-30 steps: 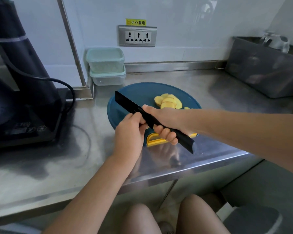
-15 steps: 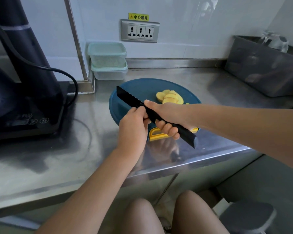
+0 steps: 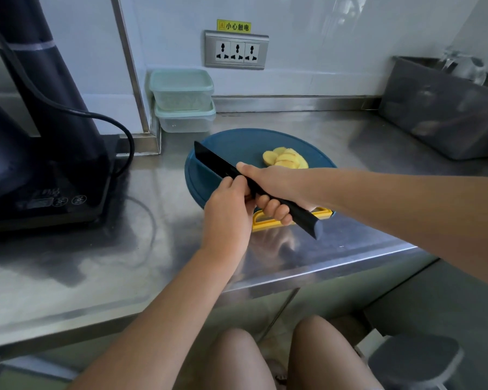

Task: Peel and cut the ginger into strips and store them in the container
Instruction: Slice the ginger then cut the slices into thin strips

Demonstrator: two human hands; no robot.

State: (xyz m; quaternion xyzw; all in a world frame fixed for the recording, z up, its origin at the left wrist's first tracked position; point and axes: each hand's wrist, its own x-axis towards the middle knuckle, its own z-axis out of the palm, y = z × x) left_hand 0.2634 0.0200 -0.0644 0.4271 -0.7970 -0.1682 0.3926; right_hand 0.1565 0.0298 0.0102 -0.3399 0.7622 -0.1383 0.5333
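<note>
A pile of peeled yellow ginger slices [image 3: 285, 160] lies on the round blue cutting board [image 3: 237, 142]. My right hand [image 3: 273, 187] grips the handle of a black knife [image 3: 214, 161], held above the board's near side with the blade pointing far left. My left hand [image 3: 226, 215] is curled at the heel of the blade, its fingertips pinching the blade beside my right thumb. Two lidded clear containers [image 3: 182, 91] stand stacked against the back wall, left of the board.
A dark appliance [image 3: 40, 136] with a black cable fills the left of the steel counter. A grey bin [image 3: 440, 114] and a glass jar [image 3: 465, 66] stand at the right. The board's yellow handle [image 3: 262, 220] sits near the counter's front edge. A grey stool [image 3: 414, 358] is below right.
Both hands and the knife stay almost where they were; my left fingers keep working at the blade's heel. The view has shifted slightly.
</note>
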